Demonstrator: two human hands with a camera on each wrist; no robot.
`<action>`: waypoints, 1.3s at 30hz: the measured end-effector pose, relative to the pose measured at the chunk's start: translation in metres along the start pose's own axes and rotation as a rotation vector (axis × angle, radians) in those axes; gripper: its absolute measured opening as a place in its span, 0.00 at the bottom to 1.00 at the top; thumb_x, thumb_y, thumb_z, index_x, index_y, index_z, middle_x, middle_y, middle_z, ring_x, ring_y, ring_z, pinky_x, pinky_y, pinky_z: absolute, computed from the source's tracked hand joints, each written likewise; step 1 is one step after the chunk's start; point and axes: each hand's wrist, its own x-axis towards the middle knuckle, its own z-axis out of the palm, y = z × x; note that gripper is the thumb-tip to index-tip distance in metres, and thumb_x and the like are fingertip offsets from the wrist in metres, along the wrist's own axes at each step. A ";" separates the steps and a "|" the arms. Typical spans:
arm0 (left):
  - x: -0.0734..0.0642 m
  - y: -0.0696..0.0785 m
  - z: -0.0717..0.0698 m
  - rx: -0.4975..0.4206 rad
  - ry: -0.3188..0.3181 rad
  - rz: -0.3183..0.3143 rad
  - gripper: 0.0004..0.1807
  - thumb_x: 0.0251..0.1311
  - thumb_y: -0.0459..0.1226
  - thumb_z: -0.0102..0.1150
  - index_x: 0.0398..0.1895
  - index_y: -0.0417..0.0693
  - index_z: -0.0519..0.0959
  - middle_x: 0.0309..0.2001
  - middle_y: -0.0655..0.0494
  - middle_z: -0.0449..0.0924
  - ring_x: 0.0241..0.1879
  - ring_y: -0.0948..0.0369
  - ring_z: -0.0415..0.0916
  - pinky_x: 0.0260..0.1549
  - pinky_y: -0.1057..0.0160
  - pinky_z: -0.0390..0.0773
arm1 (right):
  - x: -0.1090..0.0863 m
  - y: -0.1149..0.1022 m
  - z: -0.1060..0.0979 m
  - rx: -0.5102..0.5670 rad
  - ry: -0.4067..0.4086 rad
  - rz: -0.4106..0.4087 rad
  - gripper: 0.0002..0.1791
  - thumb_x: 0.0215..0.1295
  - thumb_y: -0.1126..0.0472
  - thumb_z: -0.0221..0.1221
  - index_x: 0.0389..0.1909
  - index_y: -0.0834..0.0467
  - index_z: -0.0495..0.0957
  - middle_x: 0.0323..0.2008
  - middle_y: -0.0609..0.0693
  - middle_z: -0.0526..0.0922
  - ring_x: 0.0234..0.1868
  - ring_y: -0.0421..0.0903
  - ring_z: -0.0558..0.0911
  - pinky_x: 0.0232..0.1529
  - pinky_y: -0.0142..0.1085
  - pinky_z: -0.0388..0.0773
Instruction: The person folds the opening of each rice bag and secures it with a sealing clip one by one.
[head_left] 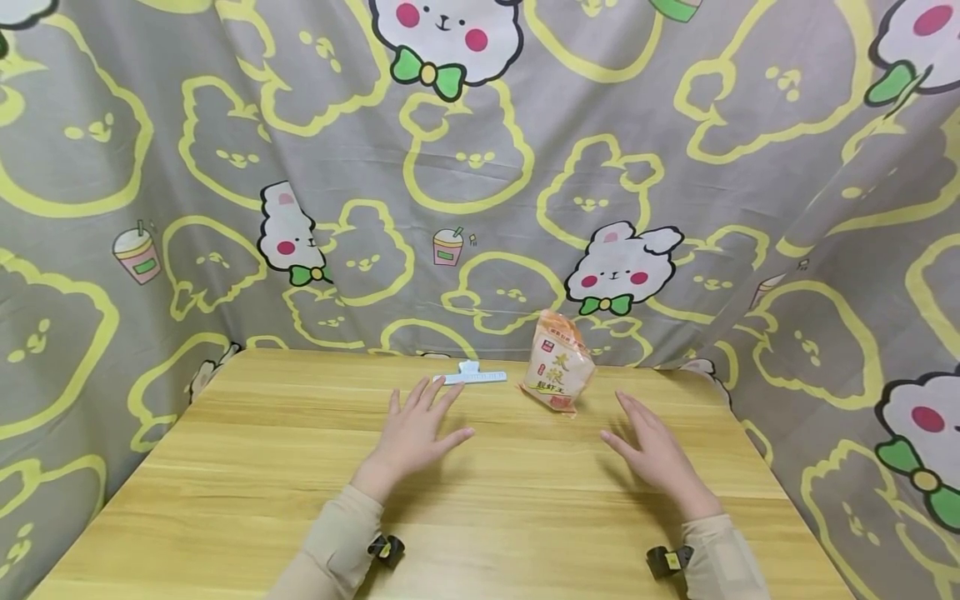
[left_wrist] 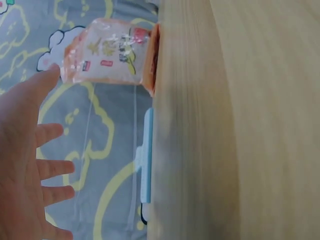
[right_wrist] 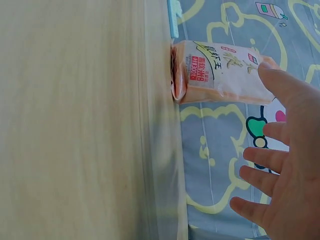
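Observation:
A snack bag (head_left: 558, 364), orange and white with printed characters, stands upright near the table's back edge. To its left lies a long light blue sealing clip (head_left: 480, 377) with a tab on its far side. My left hand (head_left: 412, 433) is spread with fingers straight; its fingertips overlap the clip's left end in the head view. Nothing is in its grasp. On the other side, my right hand (head_left: 656, 450) hovers to the right of the bag, fingers extended and thumb apart, holding nothing. In the right wrist view the thumb overlaps the top of the bag (right_wrist: 225, 72).
The wood-grain table (head_left: 495, 517) fills the lower part of the head view. A grey curtain (head_left: 495, 225) with yellow outlines and white cartoon animals hangs behind it and along both sides. Each wrist carries a small black camera (head_left: 386, 550).

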 end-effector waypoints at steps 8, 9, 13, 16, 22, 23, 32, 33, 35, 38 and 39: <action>0.006 0.009 0.001 -0.024 0.000 0.013 0.40 0.62 0.67 0.48 0.75 0.66 0.57 0.75 0.50 0.57 0.74 0.45 0.53 0.67 0.30 0.51 | 0.002 -0.001 -0.003 0.011 -0.017 0.024 0.45 0.68 0.39 0.54 0.77 0.55 0.49 0.73 0.66 0.56 0.71 0.68 0.59 0.69 0.63 0.55; 0.007 0.010 0.001 -0.025 0.002 0.017 0.40 0.62 0.67 0.47 0.75 0.66 0.57 0.74 0.50 0.58 0.74 0.45 0.53 0.67 0.30 0.52 | 0.002 -0.001 -0.003 0.013 -0.022 0.028 0.45 0.68 0.39 0.54 0.77 0.55 0.48 0.73 0.66 0.56 0.71 0.68 0.59 0.69 0.63 0.55; 0.013 0.015 0.000 -0.027 0.015 0.031 0.40 0.62 0.67 0.46 0.75 0.65 0.57 0.74 0.50 0.59 0.73 0.45 0.56 0.67 0.32 0.54 | 0.003 -0.001 -0.006 0.023 -0.036 0.044 0.45 0.68 0.39 0.54 0.77 0.54 0.46 0.74 0.66 0.54 0.72 0.68 0.58 0.69 0.64 0.54; 0.018 0.018 0.001 -0.033 0.042 0.053 0.40 0.62 0.66 0.48 0.74 0.63 0.59 0.73 0.49 0.61 0.72 0.45 0.59 0.66 0.33 0.57 | 0.005 -0.001 -0.006 0.027 -0.031 0.048 0.45 0.69 0.40 0.54 0.77 0.54 0.45 0.74 0.66 0.54 0.72 0.68 0.57 0.69 0.64 0.54; 0.029 0.022 0.004 -0.048 0.069 0.087 0.39 0.63 0.66 0.47 0.74 0.62 0.59 0.73 0.52 0.62 0.71 0.48 0.61 0.67 0.37 0.60 | 0.011 0.002 -0.005 0.030 -0.023 0.042 0.46 0.69 0.39 0.53 0.78 0.55 0.44 0.74 0.66 0.54 0.72 0.68 0.57 0.69 0.64 0.53; 0.031 0.023 0.005 -0.055 0.072 0.094 0.39 0.63 0.65 0.48 0.74 0.62 0.60 0.73 0.51 0.62 0.71 0.48 0.61 0.67 0.37 0.60 | 0.011 0.002 -0.004 0.033 -0.023 0.044 0.46 0.69 0.38 0.52 0.77 0.55 0.44 0.74 0.66 0.54 0.72 0.68 0.57 0.69 0.64 0.53; 0.048 0.031 0.010 -0.118 0.096 0.111 0.38 0.65 0.64 0.46 0.74 0.60 0.59 0.71 0.51 0.64 0.71 0.48 0.62 0.66 0.39 0.62 | 0.025 -0.001 0.005 0.158 0.007 0.084 0.44 0.71 0.41 0.52 0.77 0.57 0.45 0.73 0.65 0.58 0.71 0.66 0.61 0.67 0.64 0.58; 0.049 0.032 0.011 -0.130 0.101 0.112 0.38 0.65 0.64 0.46 0.74 0.59 0.60 0.71 0.51 0.65 0.70 0.48 0.62 0.66 0.40 0.63 | 0.027 -0.002 0.007 0.180 0.011 0.091 0.44 0.71 0.41 0.51 0.77 0.57 0.45 0.72 0.65 0.59 0.70 0.66 0.62 0.67 0.63 0.59; 0.053 0.033 0.013 -0.145 0.111 0.113 0.38 0.65 0.63 0.47 0.74 0.59 0.60 0.71 0.52 0.65 0.70 0.48 0.63 0.66 0.40 0.63 | 0.032 -0.002 0.009 0.219 0.017 0.105 0.43 0.71 0.41 0.51 0.77 0.57 0.44 0.72 0.65 0.60 0.70 0.65 0.62 0.67 0.62 0.61; 0.058 0.035 0.016 -0.167 0.125 0.114 0.38 0.65 0.63 0.47 0.74 0.57 0.60 0.71 0.51 0.65 0.70 0.48 0.63 0.66 0.41 0.63 | 0.039 -0.004 0.012 0.266 0.035 0.113 0.43 0.72 0.42 0.51 0.77 0.57 0.44 0.71 0.66 0.61 0.69 0.65 0.63 0.66 0.60 0.65; 0.059 0.036 0.017 -0.180 0.130 0.117 0.37 0.66 0.62 0.47 0.74 0.57 0.60 0.71 0.51 0.66 0.70 0.48 0.63 0.67 0.42 0.63 | 0.041 -0.005 0.013 0.279 0.041 0.113 0.43 0.72 0.42 0.51 0.77 0.57 0.44 0.70 0.67 0.61 0.69 0.65 0.64 0.65 0.60 0.65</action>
